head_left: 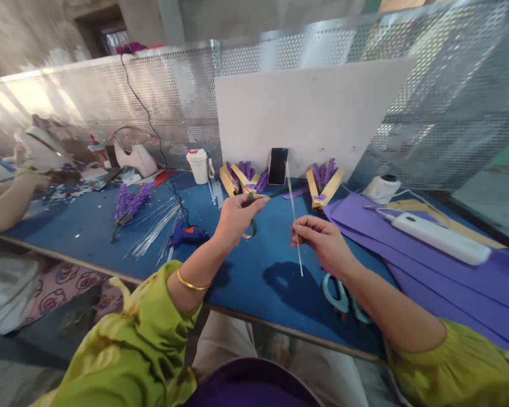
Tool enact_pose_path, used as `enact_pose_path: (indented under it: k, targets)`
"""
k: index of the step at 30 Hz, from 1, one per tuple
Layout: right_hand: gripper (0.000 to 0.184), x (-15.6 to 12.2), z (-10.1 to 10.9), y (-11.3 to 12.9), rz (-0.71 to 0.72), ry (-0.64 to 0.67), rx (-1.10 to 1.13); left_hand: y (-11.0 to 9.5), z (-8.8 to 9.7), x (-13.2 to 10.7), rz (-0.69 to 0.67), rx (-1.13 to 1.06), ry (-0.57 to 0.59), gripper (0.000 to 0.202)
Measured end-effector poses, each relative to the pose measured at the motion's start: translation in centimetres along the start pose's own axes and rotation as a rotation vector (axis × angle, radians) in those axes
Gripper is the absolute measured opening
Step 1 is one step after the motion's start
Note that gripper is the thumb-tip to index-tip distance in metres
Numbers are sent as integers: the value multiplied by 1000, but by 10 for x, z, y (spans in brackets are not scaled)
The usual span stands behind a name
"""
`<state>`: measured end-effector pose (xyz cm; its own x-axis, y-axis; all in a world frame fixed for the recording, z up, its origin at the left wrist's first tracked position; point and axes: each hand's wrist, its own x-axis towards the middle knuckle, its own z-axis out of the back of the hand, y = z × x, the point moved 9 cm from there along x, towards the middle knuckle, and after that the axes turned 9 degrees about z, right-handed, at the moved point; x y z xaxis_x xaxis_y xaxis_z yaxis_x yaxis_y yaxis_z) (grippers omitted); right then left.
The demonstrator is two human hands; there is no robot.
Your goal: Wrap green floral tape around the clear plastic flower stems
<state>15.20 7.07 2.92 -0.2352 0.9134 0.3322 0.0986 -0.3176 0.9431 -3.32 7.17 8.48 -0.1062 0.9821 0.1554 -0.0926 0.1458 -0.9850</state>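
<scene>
My left hand (236, 216) is raised over the blue table (258, 271), fingers pinched on a roll of dark green tape (250, 199) whose loop hangs below the fingers. My right hand (322, 240) pinches a thin white stick (294, 217) that stands nearly upright, its lower end just above the table. The two hands are a short gap apart. A pair of light teal scissors (341, 297) lies on the table under my right wrist.
Purple foam sheets (428, 271) and a white tool (439, 237) lie at right. A blue glue gun (186, 234), a bundle of thin sticks (152, 229) and purple flower sprigs (129, 202) lie at left. A phone (277, 165), a white cup (198, 165) and another person's arm (4, 206) are farther off.
</scene>
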Motion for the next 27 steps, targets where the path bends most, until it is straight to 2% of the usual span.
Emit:
enact_pose_path:
  k: [3,6,12,17,24,26,27]
  targets:
    - [14,-3,-3,-3,-33,34,55,26,-37,27,135,-144,80,29]
    - [17,-7,-9,-8,-69,75,75,43,-52,33,231,-195,139,35]
    - [18,-17,-29,-16,-161,165,85,62,-49,20,357,-364,173,33]
    - [17,-23,-37,-21,-205,226,121,68,-53,18,409,-436,205,31]
    - [21,-24,-40,-16,-216,335,92,63,-58,12,424,-462,257,29]
    - [27,-20,-33,-13,-187,310,49,62,-60,8,439,-483,277,29]
    - [29,-15,-25,-11,-159,250,14,62,-63,6,450,-494,298,30]
